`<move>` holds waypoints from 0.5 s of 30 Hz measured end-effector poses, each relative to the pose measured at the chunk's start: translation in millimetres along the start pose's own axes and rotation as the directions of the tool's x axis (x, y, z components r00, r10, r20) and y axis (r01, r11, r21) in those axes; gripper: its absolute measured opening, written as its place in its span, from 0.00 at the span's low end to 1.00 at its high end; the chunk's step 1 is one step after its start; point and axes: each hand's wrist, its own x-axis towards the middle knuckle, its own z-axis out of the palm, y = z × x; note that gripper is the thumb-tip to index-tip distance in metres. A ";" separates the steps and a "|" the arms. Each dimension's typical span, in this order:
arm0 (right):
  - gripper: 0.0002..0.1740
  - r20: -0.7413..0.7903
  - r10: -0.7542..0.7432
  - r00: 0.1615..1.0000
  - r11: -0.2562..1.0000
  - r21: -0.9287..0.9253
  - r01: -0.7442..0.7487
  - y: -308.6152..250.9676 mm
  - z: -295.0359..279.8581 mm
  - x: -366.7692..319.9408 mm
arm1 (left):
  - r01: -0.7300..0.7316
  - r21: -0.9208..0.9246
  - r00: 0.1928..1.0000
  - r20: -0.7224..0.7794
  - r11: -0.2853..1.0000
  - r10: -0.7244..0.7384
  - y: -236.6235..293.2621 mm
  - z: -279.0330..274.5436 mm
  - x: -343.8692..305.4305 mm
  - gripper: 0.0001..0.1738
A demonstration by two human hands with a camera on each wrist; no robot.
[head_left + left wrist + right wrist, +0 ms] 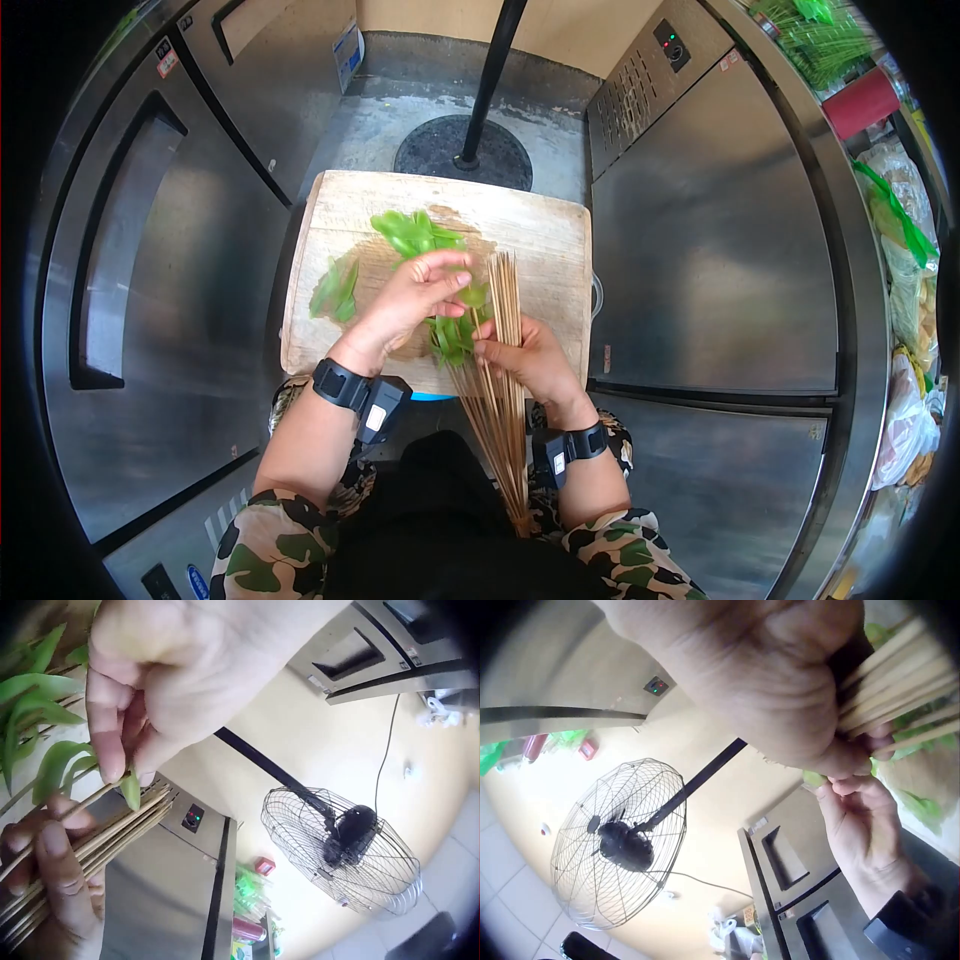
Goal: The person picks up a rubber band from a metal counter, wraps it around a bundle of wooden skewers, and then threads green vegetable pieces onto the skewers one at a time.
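My right hand [537, 362] grips a bundle of thin bamboo skewers [507, 300], their bare tips pointing away from me. One skewer stands apart from the bundle, held by the thumb and fingers. At its tip my left hand [161, 682] pinches a green leaf [131, 792] between thumb and fingertips. Leaves threaded on other skewers [452, 342] hang together left of the bundle, over the board. Both hands are close together in the right wrist view, where the left hand [868, 836] lies beyond the right hand [757, 690], which hides part of the bundle.
Loose green leaves [410, 233] and a smaller leaf pile [337, 290] lie on the damp wooden board [540, 220]. Steel cabinets [715, 240] flank both sides. Behind the board stands a fan [622, 840] on a black round base [420, 150]. Bagged goods [900, 230] line the right shelf.
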 end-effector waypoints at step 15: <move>0.04 0.006 0.021 1.000 1.000 -0.004 -0.021 -1.8 4.9 -1.1 | -0.164 -0.068 0.978 -0.139 0.984 0.154 0.5 -2.7 6.3 0.07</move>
